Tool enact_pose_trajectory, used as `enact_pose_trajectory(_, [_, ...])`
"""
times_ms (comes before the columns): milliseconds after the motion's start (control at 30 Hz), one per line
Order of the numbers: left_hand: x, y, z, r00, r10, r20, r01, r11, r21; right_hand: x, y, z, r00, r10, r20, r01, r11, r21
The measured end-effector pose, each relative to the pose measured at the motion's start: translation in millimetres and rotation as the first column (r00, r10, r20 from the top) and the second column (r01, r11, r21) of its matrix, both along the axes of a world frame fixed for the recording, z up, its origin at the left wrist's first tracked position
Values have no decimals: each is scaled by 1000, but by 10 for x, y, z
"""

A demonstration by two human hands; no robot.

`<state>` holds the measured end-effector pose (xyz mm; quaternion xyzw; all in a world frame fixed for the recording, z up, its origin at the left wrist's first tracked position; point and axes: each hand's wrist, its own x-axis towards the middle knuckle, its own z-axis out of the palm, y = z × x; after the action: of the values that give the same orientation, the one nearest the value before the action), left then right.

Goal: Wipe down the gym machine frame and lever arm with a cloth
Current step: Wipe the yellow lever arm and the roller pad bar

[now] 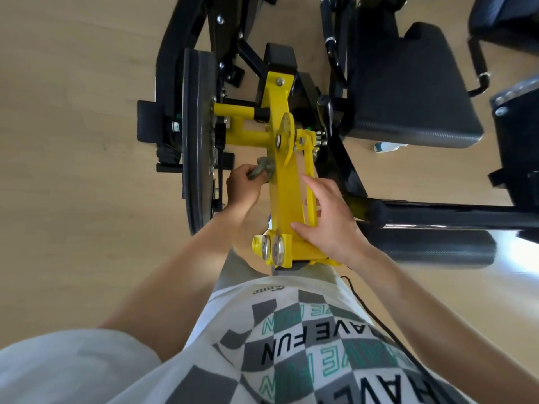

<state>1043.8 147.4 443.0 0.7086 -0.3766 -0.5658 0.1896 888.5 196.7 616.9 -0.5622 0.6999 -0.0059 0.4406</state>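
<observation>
A yellow lever arm [287,188] of the gym machine runs from a pivot disc down toward me, ending in a bracket with two metal rollers. My left hand [243,186] grips a bunched grey-green cloth [264,168] and holds it against the arm's left side, just below the disc. My right hand [329,220] rests on the arm's right side, thumb on the top face and fingers stretched along the thin yellow side bar. The black machine frame [348,173] runs under and behind the arm.
A large dark wheel [197,135] stands just left of my left hand. The black padded seat [408,88] lies at upper right, a black roller pad [431,249] at right. A small white bottle [389,146] lies on the wooden floor under the seat.
</observation>
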Motion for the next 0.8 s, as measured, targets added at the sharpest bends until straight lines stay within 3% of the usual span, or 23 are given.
enact_pose_trajectory(267, [116,325,54,983,-40,-177,75,978,196,0,1,-13,1000,-21,15,21,1000,-18])
enact_pose_trajectory(400, [139,382,131,922,150,-357,-72,972,221,5,-6,-15,1000,-18,14,18,1000,-23])
enact_pose_trajectory(467, [99,331,148,896,202,-395,-130,971,200,0,-7,-20,1000,-18,17,19,1000,-22])
enact_pose_trajectory(600, [11,106,54,934,156,-322,-126,986,113,3,-7,-41,1000,-17,14,17,1000,-15])
enact_pose_trajectory(800, [-128,-300,-15,845,264,-466,-249,964,96,-7,-6,-68,1000,-14,-10,14,1000,-19])
